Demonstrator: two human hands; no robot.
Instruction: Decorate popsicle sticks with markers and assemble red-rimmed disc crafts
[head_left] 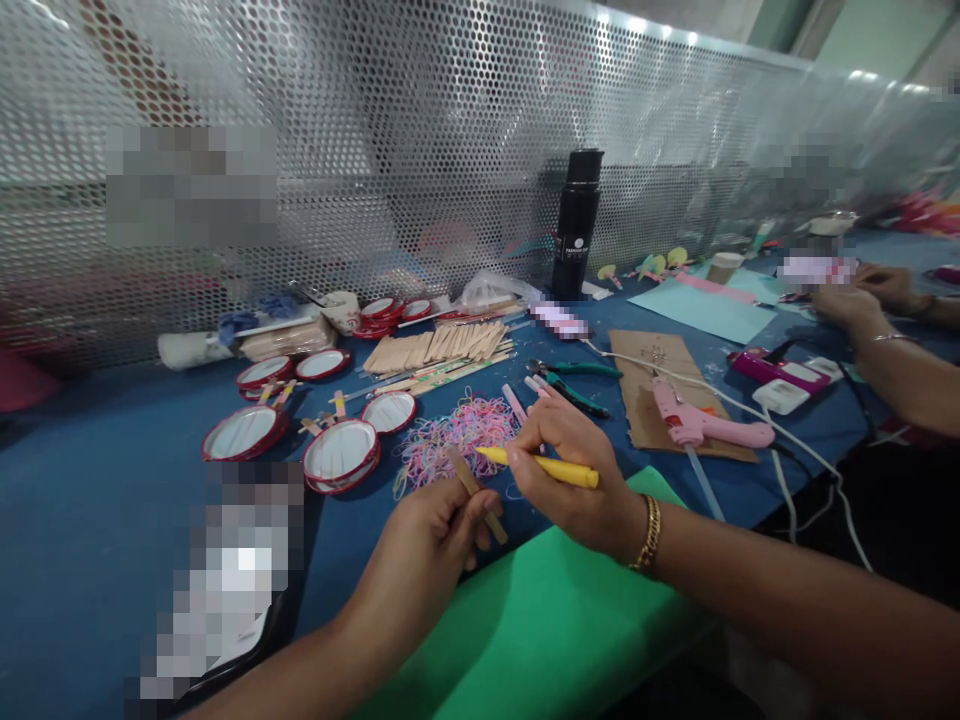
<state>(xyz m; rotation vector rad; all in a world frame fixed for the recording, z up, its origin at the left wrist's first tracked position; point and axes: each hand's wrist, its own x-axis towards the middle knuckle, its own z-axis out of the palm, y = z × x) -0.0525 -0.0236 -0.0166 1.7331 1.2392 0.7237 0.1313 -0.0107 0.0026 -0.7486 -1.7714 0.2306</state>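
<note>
Between the thumb and fingers of my left hand (442, 525) is a flat wooden craft stick (493, 525), tilted, its upper end poking out toward the far side. My right hand (574, 465) grips a yellow marker (566, 470) like a pen, the tip pointing left and close to the stick's upper end. I cannot tell whether tip and stick touch. Just beyond both hands lies a tangled heap of pastel rubber bands (472, 430). Green paper (547, 620) spreads beneath my forearms at the table's near edge.
Round red-rimmed lids (341, 452) lie left of the heap; craft sticks (439, 347) behind it. Teal-handled pliers (577, 380), a pink glue gun (694, 420) on cardboard (637, 350) and white cables are rightward. A black bottle (577, 225) stands behind. Another person's hands (862, 295) work far right.
</note>
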